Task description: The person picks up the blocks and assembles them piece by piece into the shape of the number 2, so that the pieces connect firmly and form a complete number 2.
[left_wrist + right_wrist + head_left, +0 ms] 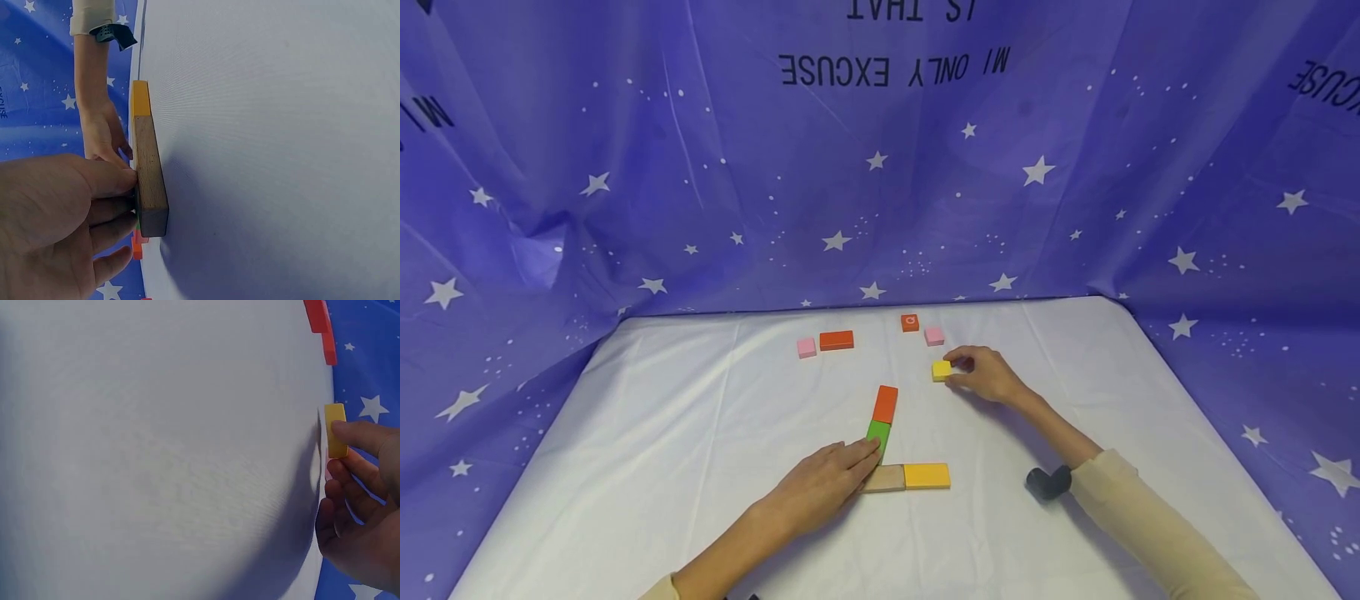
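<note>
My right hand [988,377] pinches a small yellow block [942,372] between thumb and fingers; the right wrist view shows the thumb across the yellow block [336,447]. Lower on the table, my left hand [829,483] rests its fingertips on a green block [877,433] and the end of a plain wooden block [887,478]. A red block [886,405] touches the green one's far end, and an orange-yellow block [927,476] continues the wooden one to the right. In the left wrist view, the thumb touches the side of the wooden block [150,156].
Beyond the hands lie a pink block [807,347] beside a long red block [837,340]. Further right are a red-orange lettered cube [910,322] and another pink block [934,336]. A purple star-printed curtain [880,200] surrounds the white-covered table [700,467].
</note>
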`<state>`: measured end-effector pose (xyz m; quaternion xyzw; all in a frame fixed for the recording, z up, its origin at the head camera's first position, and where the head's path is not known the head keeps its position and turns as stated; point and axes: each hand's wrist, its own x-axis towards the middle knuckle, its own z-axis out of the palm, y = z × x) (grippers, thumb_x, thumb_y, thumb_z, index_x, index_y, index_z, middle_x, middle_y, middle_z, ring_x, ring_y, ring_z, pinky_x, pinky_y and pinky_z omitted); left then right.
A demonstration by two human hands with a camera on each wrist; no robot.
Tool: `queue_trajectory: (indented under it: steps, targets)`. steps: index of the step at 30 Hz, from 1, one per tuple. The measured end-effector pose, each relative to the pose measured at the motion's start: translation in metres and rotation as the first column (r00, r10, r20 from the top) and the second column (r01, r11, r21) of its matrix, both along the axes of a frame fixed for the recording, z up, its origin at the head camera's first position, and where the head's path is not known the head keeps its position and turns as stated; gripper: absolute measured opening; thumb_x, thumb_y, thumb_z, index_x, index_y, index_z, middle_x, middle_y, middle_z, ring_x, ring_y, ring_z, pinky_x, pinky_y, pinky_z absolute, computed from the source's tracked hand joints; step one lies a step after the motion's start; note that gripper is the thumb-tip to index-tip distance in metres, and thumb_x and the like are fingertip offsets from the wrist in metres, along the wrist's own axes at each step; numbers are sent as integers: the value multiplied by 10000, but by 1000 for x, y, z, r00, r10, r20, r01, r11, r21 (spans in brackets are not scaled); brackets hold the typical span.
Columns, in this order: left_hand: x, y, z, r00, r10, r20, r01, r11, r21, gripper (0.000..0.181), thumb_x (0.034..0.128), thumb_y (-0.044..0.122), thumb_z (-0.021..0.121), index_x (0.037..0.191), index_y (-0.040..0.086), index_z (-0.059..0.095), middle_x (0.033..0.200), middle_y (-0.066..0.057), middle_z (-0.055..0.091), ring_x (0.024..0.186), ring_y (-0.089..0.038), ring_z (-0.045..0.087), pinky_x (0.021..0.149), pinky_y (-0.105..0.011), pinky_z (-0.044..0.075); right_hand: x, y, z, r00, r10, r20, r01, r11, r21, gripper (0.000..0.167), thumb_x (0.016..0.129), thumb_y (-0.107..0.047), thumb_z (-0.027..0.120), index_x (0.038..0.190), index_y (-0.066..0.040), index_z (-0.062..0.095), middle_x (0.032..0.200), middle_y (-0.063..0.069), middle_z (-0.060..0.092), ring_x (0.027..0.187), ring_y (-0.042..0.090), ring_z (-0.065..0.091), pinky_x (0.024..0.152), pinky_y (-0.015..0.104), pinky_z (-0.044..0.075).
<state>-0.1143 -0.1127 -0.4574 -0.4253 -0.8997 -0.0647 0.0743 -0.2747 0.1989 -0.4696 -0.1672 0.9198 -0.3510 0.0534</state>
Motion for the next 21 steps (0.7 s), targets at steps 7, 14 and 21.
queue_trajectory:
  steps: [7,14,21]
  targets:
    - [0,1,1,999,8,34,-8,1000,-5,397,1003,152,613,1374,10,589,1418,-107,557,1296,-222,535,1017,-414,473,0,1,10,1000,21,-13,-22,998,-60,336,865,-75,750,1197,-49,707,1164,119,689,1043,308,620,896,460,513]
    - [0,0,1,999,6,31,-6,1000,0,394,1002,152,615,1367,5,593,1417,-112,557,1293,-229,537,1013,-414,475,-1,-10,15,997,65,-43,-69,991,-111,360,867,-86,755,1214,-12,696,1188,147,683,1052,331,633,876,456,537]
    - [0,1,1,1000,5,30,-5,1000,-3,395,1005,157,612,1368,2,592,1420,-114,553,1297,-231,533,1011,-412,476,-4,-29,11,995,92,-45,-98,987,-129,325,868,-51,738,1189,-20,702,1151,114,697,1033,294,632,889,432,539]
